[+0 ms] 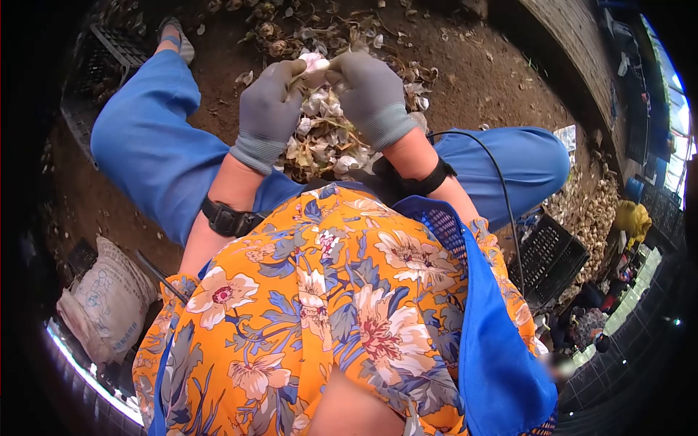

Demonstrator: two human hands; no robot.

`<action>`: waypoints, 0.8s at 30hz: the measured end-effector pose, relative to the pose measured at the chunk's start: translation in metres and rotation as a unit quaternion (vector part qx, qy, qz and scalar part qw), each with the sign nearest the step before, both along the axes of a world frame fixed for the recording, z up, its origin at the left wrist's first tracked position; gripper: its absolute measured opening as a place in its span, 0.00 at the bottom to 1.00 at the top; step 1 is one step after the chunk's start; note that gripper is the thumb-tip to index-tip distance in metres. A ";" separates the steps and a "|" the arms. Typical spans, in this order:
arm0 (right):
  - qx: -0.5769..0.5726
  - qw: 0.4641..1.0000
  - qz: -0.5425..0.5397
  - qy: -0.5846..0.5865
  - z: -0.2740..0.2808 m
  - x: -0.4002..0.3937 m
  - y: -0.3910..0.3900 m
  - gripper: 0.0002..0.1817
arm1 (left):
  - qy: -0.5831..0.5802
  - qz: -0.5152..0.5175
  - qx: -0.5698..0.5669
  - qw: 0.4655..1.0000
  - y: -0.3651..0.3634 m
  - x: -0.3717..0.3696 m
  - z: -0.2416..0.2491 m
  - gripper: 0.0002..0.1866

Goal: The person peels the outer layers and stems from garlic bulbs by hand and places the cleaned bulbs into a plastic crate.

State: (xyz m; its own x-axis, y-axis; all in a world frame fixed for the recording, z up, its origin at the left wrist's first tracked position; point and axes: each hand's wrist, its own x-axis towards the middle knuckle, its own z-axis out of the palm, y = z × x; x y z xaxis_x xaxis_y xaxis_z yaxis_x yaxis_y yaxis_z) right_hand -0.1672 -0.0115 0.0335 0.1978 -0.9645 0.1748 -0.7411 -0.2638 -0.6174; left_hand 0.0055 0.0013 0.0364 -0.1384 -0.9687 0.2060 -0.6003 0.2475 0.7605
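A pinkish-white garlic bulb (pixel 314 62) is held up between my two gloved hands. My left hand (pixel 270 105), in a grey knit glove, has its thumb and fingers closed on the bulb's left side. From the other side my right hand (pixel 369 94), gloved the same way, pinches the bulb; its fingertips are partly hidden. Beneath and between the hands lies a pile of garlic bulbs and papery skins (pixel 320 134), with dried stalks mixed in.
Loose garlic and dry leaves lie on the dirt floor (pixel 465 80). Black plastic crates stand at the left (pixel 80 109) and right (pixel 547 258). A filled white sack (pixel 113 305) sits at lower left. Beyond the right crate is a garlic heap (pixel 592 218), with a person (pixel 585 327) nearby.
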 end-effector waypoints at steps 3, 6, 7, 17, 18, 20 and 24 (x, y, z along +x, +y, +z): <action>-0.019 1.000 0.004 0.016 0.002 0.003 0.000 0.06 | 0.003 -0.006 -0.017 1.000 0.002 0.001 0.004 0.16; -0.015 0.998 -0.012 0.065 -0.002 0.000 -0.006 0.04 | 0.066 0.001 0.047 0.997 0.002 0.001 -0.002 0.14; 0.000 0.996 -0.033 0.080 -0.006 -0.002 -0.011 0.07 | 0.130 0.008 0.101 0.986 0.002 0.000 -0.006 0.12; 0.224 0.887 -0.049 -0.400 -0.008 -0.028 -0.018 0.16 | 0.320 0.043 0.178 0.929 -0.002 0.002 -0.004 0.11; 0.224 0.887 -0.050 -0.401 -0.005 -0.022 -0.016 0.16 | 0.336 0.044 0.177 0.924 -0.001 0.001 -0.005 0.10; 0.283 0.845 -0.028 -0.454 -0.002 -0.017 -0.013 0.13 | 0.353 0.039 0.178 0.918 -0.002 -0.002 -0.004 0.10; 0.292 0.743 -0.181 -0.574 -0.026 -0.035 -0.025 0.12 | 0.563 0.075 0.257 0.782 -0.005 0.005 -0.008 0.09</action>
State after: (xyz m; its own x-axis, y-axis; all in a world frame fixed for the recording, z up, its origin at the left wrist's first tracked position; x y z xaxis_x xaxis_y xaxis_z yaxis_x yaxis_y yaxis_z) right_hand -0.2021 -0.0368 0.0075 -0.0499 -0.8956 -0.4420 0.4053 0.3863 -0.8285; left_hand 0.0105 -0.0042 0.0284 -0.0261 -0.9517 -0.3060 0.5281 -0.2730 0.8041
